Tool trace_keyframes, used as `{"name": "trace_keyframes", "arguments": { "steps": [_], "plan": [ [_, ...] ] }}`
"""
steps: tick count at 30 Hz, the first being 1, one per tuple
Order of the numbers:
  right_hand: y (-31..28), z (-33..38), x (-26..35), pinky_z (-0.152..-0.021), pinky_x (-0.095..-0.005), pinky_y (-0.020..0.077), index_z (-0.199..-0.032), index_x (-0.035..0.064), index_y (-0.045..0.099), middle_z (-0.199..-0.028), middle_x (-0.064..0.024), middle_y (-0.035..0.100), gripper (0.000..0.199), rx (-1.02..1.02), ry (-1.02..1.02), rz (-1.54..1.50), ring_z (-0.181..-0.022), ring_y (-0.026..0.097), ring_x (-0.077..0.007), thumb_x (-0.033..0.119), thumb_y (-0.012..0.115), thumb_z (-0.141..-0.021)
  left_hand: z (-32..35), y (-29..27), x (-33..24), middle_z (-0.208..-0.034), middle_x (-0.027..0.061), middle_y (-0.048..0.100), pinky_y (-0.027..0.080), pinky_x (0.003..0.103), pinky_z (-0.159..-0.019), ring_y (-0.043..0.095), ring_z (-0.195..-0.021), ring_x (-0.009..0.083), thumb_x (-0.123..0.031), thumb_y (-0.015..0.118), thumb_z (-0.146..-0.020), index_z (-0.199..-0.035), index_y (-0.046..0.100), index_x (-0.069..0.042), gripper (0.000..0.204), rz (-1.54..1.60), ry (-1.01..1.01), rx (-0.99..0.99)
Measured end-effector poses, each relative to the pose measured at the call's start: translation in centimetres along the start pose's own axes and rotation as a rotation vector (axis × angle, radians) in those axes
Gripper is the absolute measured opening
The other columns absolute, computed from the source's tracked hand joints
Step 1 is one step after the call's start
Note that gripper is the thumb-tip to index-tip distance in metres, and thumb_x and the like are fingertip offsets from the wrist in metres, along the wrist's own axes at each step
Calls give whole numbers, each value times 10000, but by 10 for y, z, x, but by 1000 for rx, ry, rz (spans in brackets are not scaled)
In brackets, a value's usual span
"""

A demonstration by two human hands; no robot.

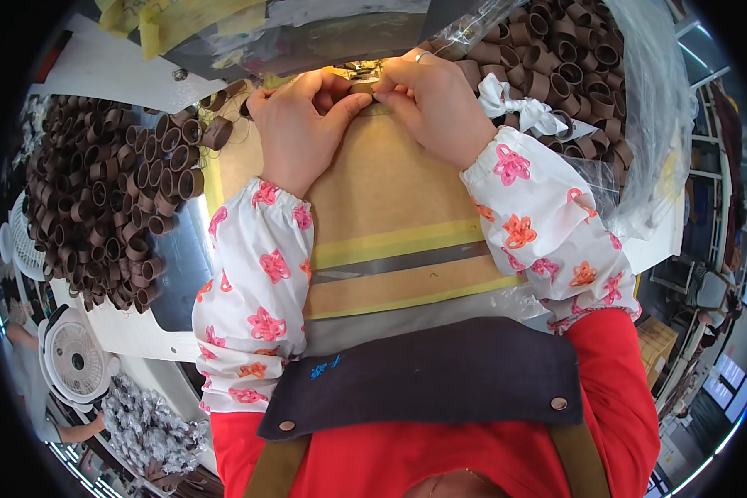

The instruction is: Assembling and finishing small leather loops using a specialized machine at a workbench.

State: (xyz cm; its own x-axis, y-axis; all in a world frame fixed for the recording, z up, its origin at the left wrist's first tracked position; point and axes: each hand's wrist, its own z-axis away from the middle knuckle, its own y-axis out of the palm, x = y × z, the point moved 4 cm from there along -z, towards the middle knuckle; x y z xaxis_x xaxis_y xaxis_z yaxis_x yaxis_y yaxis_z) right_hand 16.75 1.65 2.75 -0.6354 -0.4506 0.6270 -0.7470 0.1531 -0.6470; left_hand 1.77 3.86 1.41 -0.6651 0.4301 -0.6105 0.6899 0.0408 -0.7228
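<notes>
While pinching a brown strip (365, 98), both hands (373, 104) together.

A bare strip of brown board (390, 191) lies open between the two forearms, giving room to draw back toward the body. On the left a heap of brown loops (108, 199) crowds the tabletop (124, 332), and on the right a clear bag of loops (573, 66) closes that side. Ahead, the sewing machine head (307, 37) hangs just over the fingers (344, 104).
</notes>
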Motion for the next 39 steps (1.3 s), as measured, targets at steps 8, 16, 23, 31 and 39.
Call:
{"name": "trace_keyframes", "arguments": {
  "steps": [8,16,23,31,39],
  "plan": [
    [4,-11,-7,-516,-342,413,-728,-12,628,-531,-152,518,118,3,-20,91,-503,515,-277,104,609,-721,-7,6,9,-550,-52,540,268,342,-696,505,-530,120,-389,678,-677,-754,683,-102,297,20,-134,11],
    [5,-13,-7,-524,-355,418,-722,-33,615,-557,-161,535,134,-10,-50,133,-520,526,-288,101,614,-715,-10,9,14,-530,-47,530,306,336,-689,498,-513,140,-375,680,-677,-734,686,-93,288,37,-110,-5],
    [1,-10,0,-555,-363,429,-753,43,641,-582,-131,541,128,33,47,325,-583,539,-276,164,619,-716,-11,9,13,-571,-50,522,369,194,-494,459,-524,20,-303,709,-699,-821,656,-27,307,27,-71,16],
    [0,-12,-2,-576,-376,435,-762,89,652,-647,-99,551,141,74,74,335,-625,556,-268,220,623,-721,-15,13,23,-541,-71,443,337,189,-487,397,-519,14,-261,693,-731,-722,568,-19,273,120,-85,97],
    [5,-15,-4,-613,-375,437,-764,93,641,-659,-97,555,141,153,115,324,-692,564,-268,226,614,-726,-13,7,18,-552,-64,466,348,195,-481,404,-513,16,-272,686,-736,-768,602,-19,269,59,-62,84]
  ]
}}
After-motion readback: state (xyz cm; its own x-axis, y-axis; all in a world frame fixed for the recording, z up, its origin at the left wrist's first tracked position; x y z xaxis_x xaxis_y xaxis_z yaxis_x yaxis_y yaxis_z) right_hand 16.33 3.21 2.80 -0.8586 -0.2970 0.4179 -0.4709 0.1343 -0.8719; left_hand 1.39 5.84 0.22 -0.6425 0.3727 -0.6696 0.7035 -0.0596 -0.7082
